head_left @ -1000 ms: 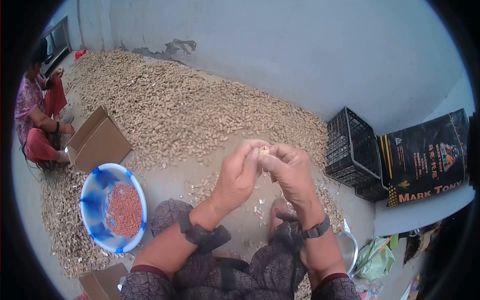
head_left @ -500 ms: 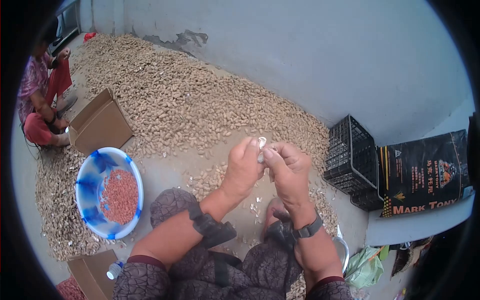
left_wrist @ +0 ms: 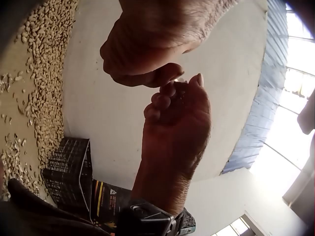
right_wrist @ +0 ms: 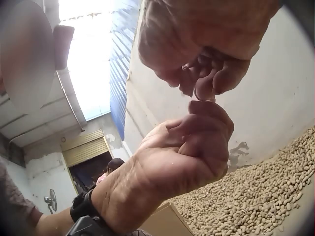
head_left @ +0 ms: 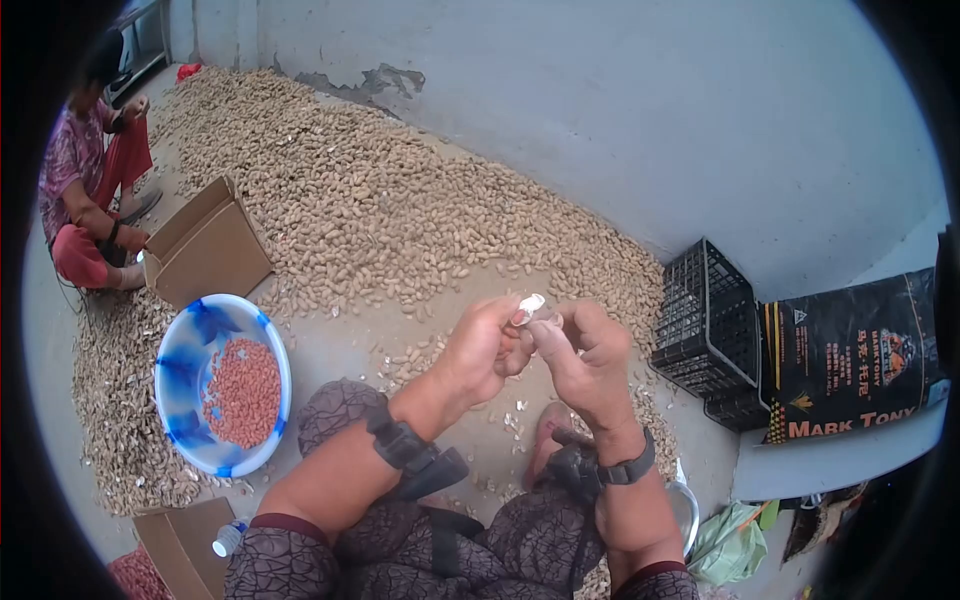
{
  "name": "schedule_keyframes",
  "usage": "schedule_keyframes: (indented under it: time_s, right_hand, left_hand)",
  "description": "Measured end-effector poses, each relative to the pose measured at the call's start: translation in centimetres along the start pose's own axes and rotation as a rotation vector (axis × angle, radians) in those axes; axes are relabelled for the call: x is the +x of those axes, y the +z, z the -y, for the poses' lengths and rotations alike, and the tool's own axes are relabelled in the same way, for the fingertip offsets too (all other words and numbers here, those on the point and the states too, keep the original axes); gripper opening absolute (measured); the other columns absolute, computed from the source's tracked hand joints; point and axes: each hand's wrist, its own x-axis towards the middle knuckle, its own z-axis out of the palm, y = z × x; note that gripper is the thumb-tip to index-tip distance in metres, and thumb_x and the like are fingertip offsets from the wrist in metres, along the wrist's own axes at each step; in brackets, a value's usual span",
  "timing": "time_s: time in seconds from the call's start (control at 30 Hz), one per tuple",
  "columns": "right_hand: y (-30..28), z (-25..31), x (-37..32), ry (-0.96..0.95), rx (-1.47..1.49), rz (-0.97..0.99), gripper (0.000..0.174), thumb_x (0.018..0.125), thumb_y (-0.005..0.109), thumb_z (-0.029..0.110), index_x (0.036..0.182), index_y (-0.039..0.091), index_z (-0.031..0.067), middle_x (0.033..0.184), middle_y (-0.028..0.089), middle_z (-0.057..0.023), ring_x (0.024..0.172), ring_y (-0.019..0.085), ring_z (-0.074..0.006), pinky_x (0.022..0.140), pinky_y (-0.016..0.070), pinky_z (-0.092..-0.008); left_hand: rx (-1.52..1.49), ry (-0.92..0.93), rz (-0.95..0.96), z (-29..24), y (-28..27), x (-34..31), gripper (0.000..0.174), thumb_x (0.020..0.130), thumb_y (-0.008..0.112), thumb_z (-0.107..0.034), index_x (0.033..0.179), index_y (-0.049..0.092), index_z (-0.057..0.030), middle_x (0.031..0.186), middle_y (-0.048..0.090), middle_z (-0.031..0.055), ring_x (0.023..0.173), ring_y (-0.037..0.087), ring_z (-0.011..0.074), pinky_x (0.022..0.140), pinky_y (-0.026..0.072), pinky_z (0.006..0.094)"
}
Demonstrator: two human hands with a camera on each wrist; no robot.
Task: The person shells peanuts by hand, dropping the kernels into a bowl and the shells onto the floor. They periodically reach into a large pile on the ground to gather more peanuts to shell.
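In the head view my left hand (head_left: 482, 352) and right hand (head_left: 588, 362) meet above the floor, in front of my knees. Between their fingertips is a split peanut shell (head_left: 533, 303), its white inside showing and a bit of reddish kernel at its lower left. The left thumb and fingers pinch it from one side, the right thumb and forefinger from the other. Both wrist views show the two hands fingertip to fingertip, with the peanut mostly hidden by curled fingers. At my left stands a blue-and-white basin (head_left: 172, 400) holding shelled reddish peanuts (head_left: 243, 393).
A long heap of unshelled peanuts (head_left: 400, 210) lies along the wall. A cardboard box (head_left: 215, 250) stands beyond the basin, near another seated person (head_left: 85, 200). Black crates (head_left: 705, 320) and a black printed sack (head_left: 850, 355) are at the right. Empty shells (head_left: 130, 430) litter the left.
The peanut shell has come apart between my fingers, showing its white inside and a reddish kernel. My hands have drawn slightly apart, and the head view has shifted.
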Motion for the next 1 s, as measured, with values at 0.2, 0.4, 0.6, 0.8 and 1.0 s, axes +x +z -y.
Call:
schedule_keyframes:
  time_s: [0.2, 0.4, 0.6, 0.8, 1.0]
  right_hand:
    - [-1.4, 0.8, 0.9, 0.568, 0.333, -0.074, 0.014, 0.080, 0.054, 0.013, 0.081, 0.055, -0.0015, 0.060, 0.054, -0.0019, 0.047, 0.049, -0.0051, 0.038, 0.0373, -0.0178]
    - [-2.0, 0.2, 0.8, 0.627, 0.378, 0.004, 0.014, 0.077, 0.055, 0.015, 0.076, 0.058, 0.0011, 0.058, 0.052, -0.0006, 0.044, 0.045, -0.0042, 0.038, 0.0345, -0.0172]
    - [-1.7, 0.3, 0.5, 0.564, 0.220, 0.008, 0.015, 0.075, 0.053, 0.014, 0.070, 0.057, 0.0009, 0.056, 0.051, 0.0008, 0.042, 0.042, -0.0034, 0.037, 0.0316, -0.0180]
    - [-1.8, 1.3, 0.5, 0.525, 0.177, 0.096, 0.013, 0.074, 0.055, 0.011, 0.076, 0.059, -0.0013, 0.058, 0.054, -0.0006, 0.044, 0.045, -0.0036, 0.038, 0.0347, -0.0176]
    - [-0.9, 2.7, 0.2, 0.422, 0.230, 0.180, 0.006, 0.076, 0.052, 0.002, 0.074, 0.056, -0.0023, 0.061, 0.056, -0.0021, 0.050, 0.054, -0.0064, 0.045, 0.0434, -0.0185]
  left_hand:
    - [0.232, 0.043, 0.005, -0.1, 0.7, -0.2, 0.027, 0.090, 0.041, -0.027, 0.074, 0.047, -0.0060, 0.058, 0.047, 0.0011, 0.040, 0.034, 0.0049, 0.034, 0.0242, 0.0173]
    - [0.359, 0.001, 0.030, -0.7, 0.5, -0.8, 0.028, 0.089, 0.048, -0.030, 0.080, 0.053, -0.0041, 0.058, 0.044, -0.0024, 0.041, 0.031, 0.0021, 0.034, 0.0238, 0.0154]
    - [0.560, -0.011, 0.142, -1.0, 0.2, -1.7, 0.015, 0.085, 0.051, -0.017, 0.079, 0.054, -0.0029, 0.068, 0.054, 0.0005, 0.046, 0.039, -0.0001, 0.037, 0.0260, 0.0128]
    - [0.379, -0.118, 0.263, -1.5, -0.8, -2.0, 0.010, 0.082, 0.050, -0.011, 0.080, 0.053, -0.0010, 0.069, 0.055, 0.0045, 0.044, 0.039, 0.0017, 0.036, 0.0256, 0.0136]
    - [0.242, -0.228, 0.231, -1.1, -0.9, -2.9, 0.011, 0.082, 0.046, -0.009, 0.080, 0.052, 0.0004, 0.069, 0.055, 0.0091, 0.042, 0.036, 0.0027, 0.033, 0.0236, 0.0142]
